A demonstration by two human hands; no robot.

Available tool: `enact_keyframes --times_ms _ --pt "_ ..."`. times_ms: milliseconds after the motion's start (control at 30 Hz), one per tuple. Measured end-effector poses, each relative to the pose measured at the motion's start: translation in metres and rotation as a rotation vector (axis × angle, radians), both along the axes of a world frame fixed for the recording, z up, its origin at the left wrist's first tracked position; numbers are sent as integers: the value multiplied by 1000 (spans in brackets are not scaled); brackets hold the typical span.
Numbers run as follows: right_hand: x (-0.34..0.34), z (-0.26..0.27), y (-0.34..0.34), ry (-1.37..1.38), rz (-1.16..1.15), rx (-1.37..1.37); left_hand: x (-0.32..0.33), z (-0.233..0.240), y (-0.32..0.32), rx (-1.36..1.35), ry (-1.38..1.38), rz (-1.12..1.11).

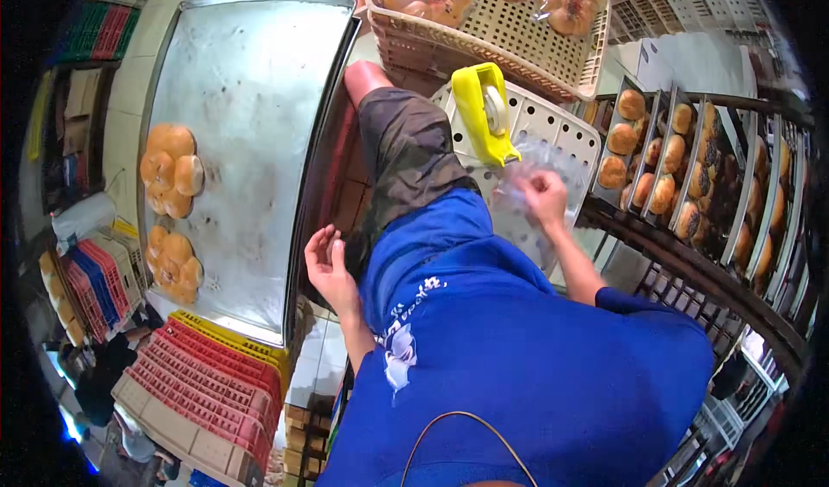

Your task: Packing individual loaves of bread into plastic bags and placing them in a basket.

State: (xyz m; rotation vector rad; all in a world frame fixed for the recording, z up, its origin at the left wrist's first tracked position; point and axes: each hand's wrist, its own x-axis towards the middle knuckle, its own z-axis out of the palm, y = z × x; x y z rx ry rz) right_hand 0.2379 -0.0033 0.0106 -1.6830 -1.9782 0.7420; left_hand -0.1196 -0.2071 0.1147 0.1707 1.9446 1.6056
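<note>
My right hand [545,195] has its fingers pinched on the edge of clear plastic bags [547,160], which lie on an upturned white plastic crate [570,134]. Just beyond it, a yellow tape dispenser [469,108] with a roll of tape stands on the same crate. My left hand [329,260] is empty, fingers loosely curled and apart, beside the right edge of a metal baking tray [243,98]. Two clusters of joined bread rolls, one farther [171,169] and one nearer [173,263], lie along the tray's left side.
A beige basket [486,43] at the top holds bagged bread. Racked trays of rolls [664,192] stand at the right. Stacked red and yellow crates [214,377] are at the lower left, with people partly visible beyond them.
</note>
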Motion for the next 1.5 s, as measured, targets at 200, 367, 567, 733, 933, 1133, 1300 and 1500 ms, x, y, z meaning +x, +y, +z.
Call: enact_keyframes --times_ms 200,367,567,733,933,1133,1300,1500 --pt "18 -19 -44 -140 380 -126 -2 20 9 88 102 -115" --pt "19 -16 0 -74 577 -289 -2 23 11 144 116 -127" --pt "-77 120 52 216 525 -830 9 57 38 194 -97 -322" --pt "-200 182 51 660 613 -857 22 69 76 314 -248 -470" --pt "-285 193 29 1022 718 -1128 -11 81 63 471 -257 -15" --pt "-319 208 15 952 900 -951 -29 64 1 681 -516 177" --pt "-324 191 6 773 971 -940 -24 78 -8 421 -281 224" --pt "-331 228 -45 571 1050 -389 -18 82 -8 562 -262 424"
